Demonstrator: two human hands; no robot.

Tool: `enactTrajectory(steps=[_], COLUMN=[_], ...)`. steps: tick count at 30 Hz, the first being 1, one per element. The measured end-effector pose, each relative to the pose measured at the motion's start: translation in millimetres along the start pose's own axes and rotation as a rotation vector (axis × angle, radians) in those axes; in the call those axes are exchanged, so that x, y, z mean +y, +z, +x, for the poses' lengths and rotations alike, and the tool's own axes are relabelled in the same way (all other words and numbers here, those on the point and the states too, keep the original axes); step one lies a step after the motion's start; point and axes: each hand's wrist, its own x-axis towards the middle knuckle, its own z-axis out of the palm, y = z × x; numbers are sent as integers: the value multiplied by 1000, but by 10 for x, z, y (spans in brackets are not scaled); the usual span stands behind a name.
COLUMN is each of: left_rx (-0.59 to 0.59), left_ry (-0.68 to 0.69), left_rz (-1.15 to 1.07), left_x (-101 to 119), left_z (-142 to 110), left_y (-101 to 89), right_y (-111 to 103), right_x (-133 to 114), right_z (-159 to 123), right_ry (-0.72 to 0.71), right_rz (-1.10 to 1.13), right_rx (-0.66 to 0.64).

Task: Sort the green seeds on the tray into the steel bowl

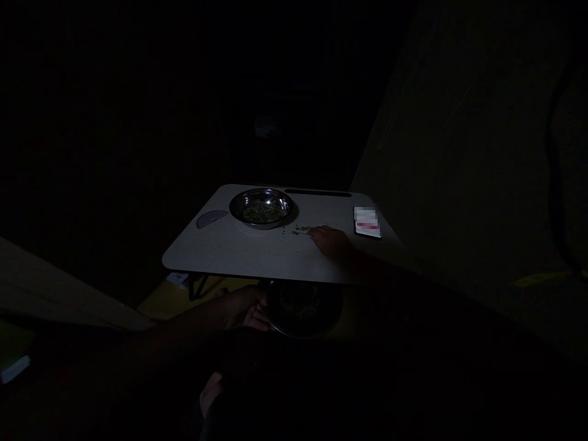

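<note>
On the white bench, at its far left-centre, I locate the metal bowl, partly filled with small greenish pieces. Loose pieces lie on the surface to its right. My right hand rests palm down with its fingertips at these pieces; I cannot tell whether the fingers grip any. Below the near edge, my left hand is clamped on the left rim of the lower bowl, whose contents are dim. A phone lies near the right edge; a half-disc lies left of the metal bowl.
</note>
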Motion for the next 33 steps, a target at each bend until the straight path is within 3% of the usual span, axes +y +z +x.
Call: enactTrajectory(steps=[33], left_rx=[-4], left_ry=[-4], left_rz=[-12], left_x=[31], left_z=[18], left_y=[32], right_y=[-98], right_x=[-88], right_z=[-159], right_ry=[-78], right_rz=[32], right_rx=[2])
